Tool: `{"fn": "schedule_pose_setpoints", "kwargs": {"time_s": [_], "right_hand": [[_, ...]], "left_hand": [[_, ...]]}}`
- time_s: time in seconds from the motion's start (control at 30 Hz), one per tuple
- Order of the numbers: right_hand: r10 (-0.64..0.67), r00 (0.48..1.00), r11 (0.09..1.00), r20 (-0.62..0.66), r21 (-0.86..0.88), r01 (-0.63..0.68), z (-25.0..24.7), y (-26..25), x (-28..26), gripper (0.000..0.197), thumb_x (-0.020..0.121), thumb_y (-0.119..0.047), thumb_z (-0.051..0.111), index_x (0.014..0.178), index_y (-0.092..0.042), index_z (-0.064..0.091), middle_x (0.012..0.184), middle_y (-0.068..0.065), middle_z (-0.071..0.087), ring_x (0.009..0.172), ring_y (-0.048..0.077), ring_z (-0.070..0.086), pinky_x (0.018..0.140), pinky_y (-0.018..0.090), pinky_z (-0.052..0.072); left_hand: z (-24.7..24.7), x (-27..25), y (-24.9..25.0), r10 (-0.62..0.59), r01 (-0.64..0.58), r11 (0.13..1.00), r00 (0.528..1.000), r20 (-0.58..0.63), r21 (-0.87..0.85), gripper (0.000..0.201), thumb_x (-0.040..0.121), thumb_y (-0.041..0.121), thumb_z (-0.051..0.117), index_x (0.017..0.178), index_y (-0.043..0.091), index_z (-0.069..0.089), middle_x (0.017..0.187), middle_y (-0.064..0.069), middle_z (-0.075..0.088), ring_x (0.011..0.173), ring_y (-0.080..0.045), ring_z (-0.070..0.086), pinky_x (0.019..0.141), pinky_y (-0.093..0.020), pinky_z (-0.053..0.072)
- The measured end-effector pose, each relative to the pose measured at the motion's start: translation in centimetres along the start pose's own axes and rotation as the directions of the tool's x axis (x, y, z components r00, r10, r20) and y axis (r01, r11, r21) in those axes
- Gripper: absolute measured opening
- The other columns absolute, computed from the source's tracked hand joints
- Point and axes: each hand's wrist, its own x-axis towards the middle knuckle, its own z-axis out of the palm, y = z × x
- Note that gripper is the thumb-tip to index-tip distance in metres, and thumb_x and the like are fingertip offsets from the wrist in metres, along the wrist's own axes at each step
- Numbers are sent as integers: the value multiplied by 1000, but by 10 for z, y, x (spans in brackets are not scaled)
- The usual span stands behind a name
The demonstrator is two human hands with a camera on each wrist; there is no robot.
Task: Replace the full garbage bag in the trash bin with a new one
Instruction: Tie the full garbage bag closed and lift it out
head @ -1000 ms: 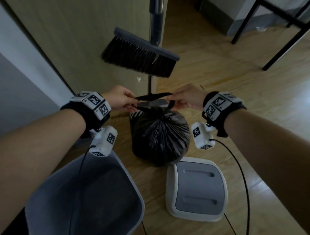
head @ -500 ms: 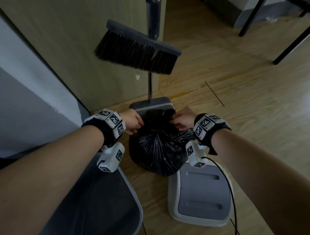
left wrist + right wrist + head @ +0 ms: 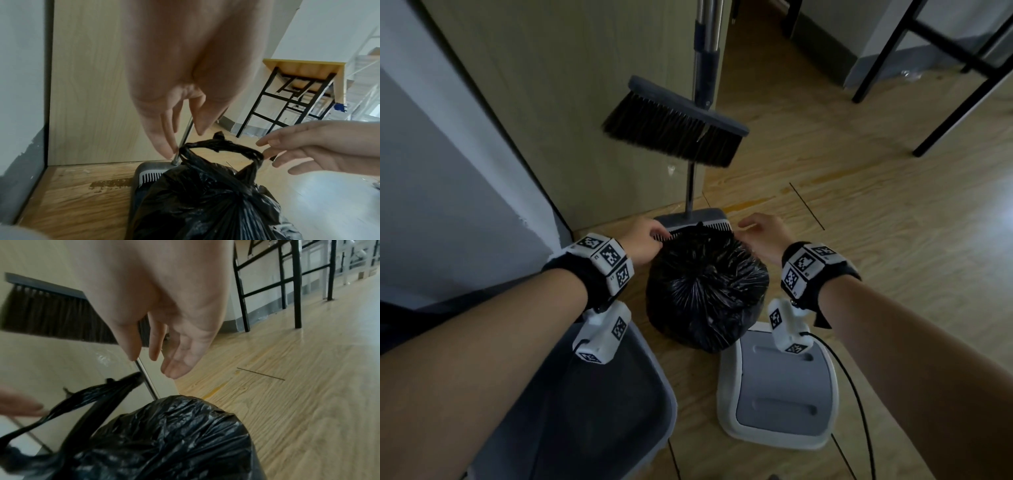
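where two hands (image 3: 643, 236) (image 3: 763, 233) hover, one bag (image 3: 707, 291)

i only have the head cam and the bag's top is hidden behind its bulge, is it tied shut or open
observer: Tied. In the left wrist view the garbage bag has its handles knotted into a closed loop that stands up above it.
operator: left hand gripping that loop
observer: No. The left hand has straight fingers pointing down beside the loop's end, curled round nothing.
operator: and the right
observer: The right hand is open too. The right wrist view shows its fingers relaxed and holding nothing.
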Motion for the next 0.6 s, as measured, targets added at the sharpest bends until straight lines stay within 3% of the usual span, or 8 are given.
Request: {"fn": "schedule_pose_setpoints", "kwargs": {"time_s": [0.2,0.4,0.5,0.6], "right_hand": [[-145,989,883,14,-449,136,3,-26,-59,30,97,-30,45,123,-20,56,115,7,62,92,26,61,80,37,54],[-303,953,760,9,-602,247,12,-65,-139,28,97,-29,40,112,-15,58,106,10,65,91,30,61,78,41,54],[-350,936,714,26,-639,285,17,-88,-182,29,97,-30,39,108,-13,59,97,9,64,82,28,58,67,35,48],[-425,905,690,16,-641,336,26,-110,-226,29,97,-29,39,107,-12,60,103,12,65,90,30,61,72,36,50]], "left_hand": [[-11,-64,-4,120,-101,971,990,-78,218,28,94,20,49,120,14,58,123,-8,62,108,-26,59,87,-35,46],[-34,-156,-7,204,-137,897,972,-120,420,28,96,22,42,114,9,60,118,-12,63,106,-29,58,86,-36,45],[-47,-207,-3,213,-91,844,961,-175,529,27,95,20,40,110,11,61,116,-11,62,103,-30,58,84,-37,46],[-59,-257,-5,210,-20,806,944,-255,591,25,93,20,42,105,13,63,112,-12,64,100,-32,60,82,-38,48]]}}
